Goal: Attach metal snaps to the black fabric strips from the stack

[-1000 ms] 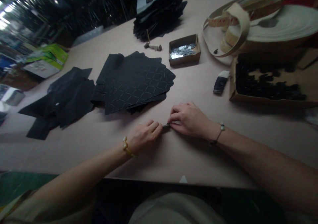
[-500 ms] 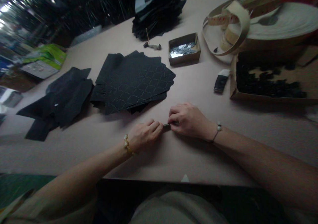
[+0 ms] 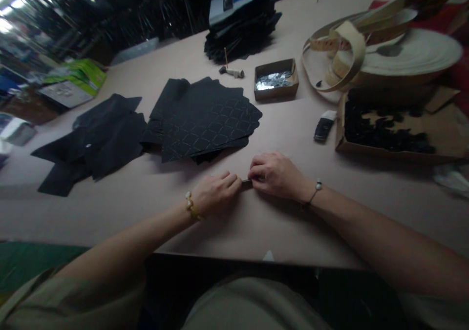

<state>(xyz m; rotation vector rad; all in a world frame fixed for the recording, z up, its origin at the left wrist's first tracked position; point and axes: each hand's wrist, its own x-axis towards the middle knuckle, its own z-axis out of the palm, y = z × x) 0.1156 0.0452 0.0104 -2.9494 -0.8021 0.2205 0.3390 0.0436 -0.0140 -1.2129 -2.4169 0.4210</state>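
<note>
Between my two hands runs a short, thin dark strip [image 3: 246, 181], low over the pale tabletop [image 3: 227, 237]. My left hand [image 3: 217, 192], with a gold bracelet at the wrist, pinches its left end. The right end is in the closed fingers of my right hand [image 3: 274, 175], whose wrist has a thin beaded bracelet. Most of the strip is hidden by the fingers. Just beyond my hands lies a fanned stack of black pieces [image 3: 208, 120] with a diamond pattern.
More black pieces [image 3: 113, 134] lie at left. Behind are a black stack [image 3: 242, 32], a small tool [image 3: 232, 72] and a small box of shiny parts [image 3: 276, 95]. At right are a black-and-white object [image 3: 324, 126], a carton of black parts [image 3: 388, 154] and a tape roll [image 3: 414, 56].
The camera view has shifted slightly, so the table items sit a little differently in the picture. Both hands keep their grip on the strip, with little other visible movement.
</note>
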